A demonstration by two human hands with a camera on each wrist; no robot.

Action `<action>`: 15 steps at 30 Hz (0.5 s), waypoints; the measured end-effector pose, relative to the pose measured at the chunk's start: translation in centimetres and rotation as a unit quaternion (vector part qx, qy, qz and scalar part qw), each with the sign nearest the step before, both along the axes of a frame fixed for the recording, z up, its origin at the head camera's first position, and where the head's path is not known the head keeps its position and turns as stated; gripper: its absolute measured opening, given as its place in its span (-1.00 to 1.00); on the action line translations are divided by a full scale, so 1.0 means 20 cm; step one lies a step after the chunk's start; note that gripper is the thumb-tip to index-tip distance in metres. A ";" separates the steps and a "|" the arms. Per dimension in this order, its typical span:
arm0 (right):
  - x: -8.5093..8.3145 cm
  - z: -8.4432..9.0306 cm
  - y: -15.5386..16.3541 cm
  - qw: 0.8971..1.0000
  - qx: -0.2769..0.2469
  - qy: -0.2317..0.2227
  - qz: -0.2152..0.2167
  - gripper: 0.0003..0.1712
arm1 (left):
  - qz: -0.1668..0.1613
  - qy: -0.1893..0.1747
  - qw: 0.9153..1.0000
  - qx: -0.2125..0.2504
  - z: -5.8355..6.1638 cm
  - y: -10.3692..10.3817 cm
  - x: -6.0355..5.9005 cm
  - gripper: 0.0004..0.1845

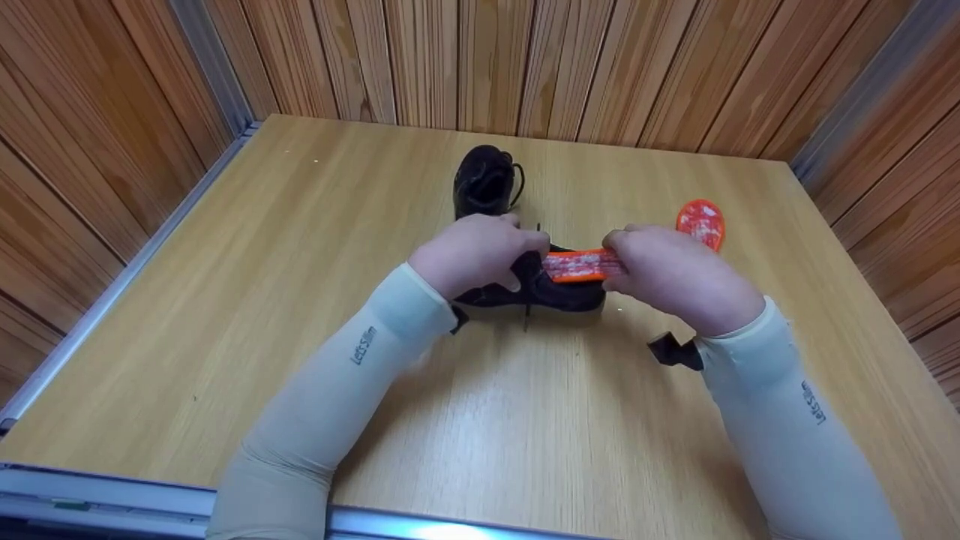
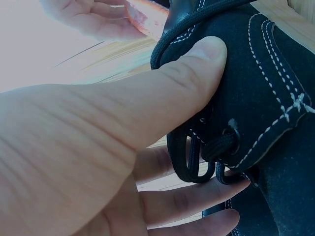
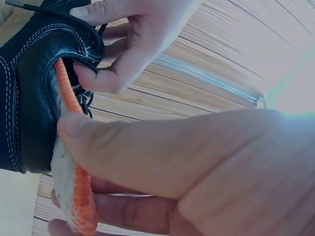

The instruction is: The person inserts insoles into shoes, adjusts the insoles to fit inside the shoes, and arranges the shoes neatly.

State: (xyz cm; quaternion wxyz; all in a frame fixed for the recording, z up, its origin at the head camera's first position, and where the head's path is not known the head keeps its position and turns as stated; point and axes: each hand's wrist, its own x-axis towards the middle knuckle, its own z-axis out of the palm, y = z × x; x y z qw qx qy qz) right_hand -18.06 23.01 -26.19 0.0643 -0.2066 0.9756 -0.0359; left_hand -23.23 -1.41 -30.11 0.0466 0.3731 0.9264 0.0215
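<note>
A black lace-up shoe (image 1: 574,298) with white stitching lies sideways at mid-table, its opening towards the right. My left hand (image 1: 480,251) grips it near the laces (image 2: 220,145). In the left wrist view the thumb presses on the dark upper, and the other fingers lie beyond the laces. An orange-edged insole (image 1: 579,265) with a red and white mottled face has its front end inside the shoe opening, where that end is hidden. My right hand (image 1: 675,276) pinches its rear part, thumb on one side and fingers on the other, right beside the shoe collar (image 3: 37,113).
A second black shoe (image 1: 480,180) stands behind the left hand, a loose lace at its right side. Another orange-edged insole (image 1: 702,221) lies beyond the right hand and is partly covered by it. Wood-panelled walls (image 1: 487,67) enclose the table (image 1: 262,300).
</note>
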 end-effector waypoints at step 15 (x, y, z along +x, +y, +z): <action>0.02 0.01 -0.03 1.000 -0.027 0.013 -0.008 -0.69 | -0.001 -0.001 1.000 -0.006 0.00 -0.01 0.00 -0.39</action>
